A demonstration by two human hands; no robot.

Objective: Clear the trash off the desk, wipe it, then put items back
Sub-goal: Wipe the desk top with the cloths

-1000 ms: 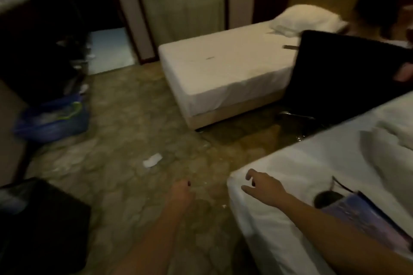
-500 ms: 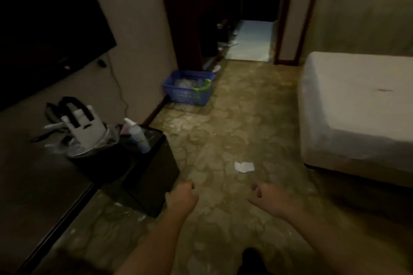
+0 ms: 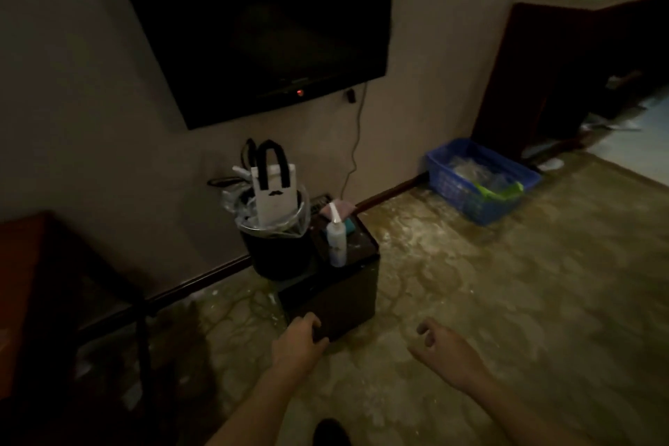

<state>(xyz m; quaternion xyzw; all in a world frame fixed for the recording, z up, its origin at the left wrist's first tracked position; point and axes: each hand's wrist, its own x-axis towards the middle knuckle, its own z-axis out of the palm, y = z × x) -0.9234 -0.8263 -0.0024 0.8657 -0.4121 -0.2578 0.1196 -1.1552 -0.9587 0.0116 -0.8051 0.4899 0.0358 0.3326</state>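
Note:
A black trash bin (image 3: 275,253) with a clear liner stands against the wall, a white paper bag (image 3: 274,194) with black handles sticking up out of it. Beside it sits a black cube stool (image 3: 344,286) carrying a white spray bottle (image 3: 336,241), a teal sponge (image 3: 350,225) and a pink cloth (image 3: 342,207). The dark wooden desk (image 3: 47,286) shows at the left edge. My left hand (image 3: 298,346) hangs loosely curled in front of the stool, holding nothing. My right hand (image 3: 443,346) hovers over the floor, fingers relaxed and empty.
A wall-mounted television (image 3: 260,22) hangs above the bin, its cable running down the wall. A blue plastic basket (image 3: 478,188) with plastic wrap sits on the floor to the right. A dark cabinet (image 3: 564,83) stands at the far right by a doorway.
My view has swung left from the beds to the television wall. The bin and stool are now straight ahead and nearer. Both hands stay empty in front of me.

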